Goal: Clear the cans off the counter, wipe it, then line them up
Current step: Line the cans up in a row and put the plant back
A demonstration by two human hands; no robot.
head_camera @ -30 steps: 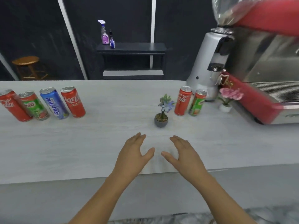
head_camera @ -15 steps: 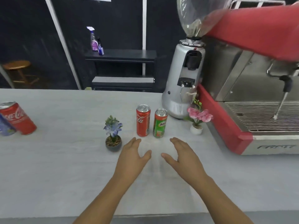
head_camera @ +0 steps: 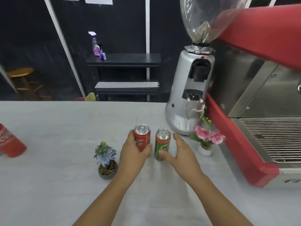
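Left hand point(head_camera: 133, 154) wraps the red can point(head_camera: 142, 137), upright on the counter point(head_camera: 57, 185) just left of the grinder point(head_camera: 187, 95). Right hand point(head_camera: 182, 154), fingers spread wide, thumb touching the green can point(head_camera: 162, 143) standing between red can and grinder.

The two cans point(head_camera: 142, 137) point(head_camera: 162, 143) stand just apart, each hemmed by a hand point(head_camera: 133, 154) point(head_camera: 182, 154); a blue plant point(head_camera: 105, 159) crowds the left, a pink flower point(head_camera: 207, 138) and grinder point(head_camera: 187, 95) the right; the near counter point(head_camera: 48, 185) lies open.
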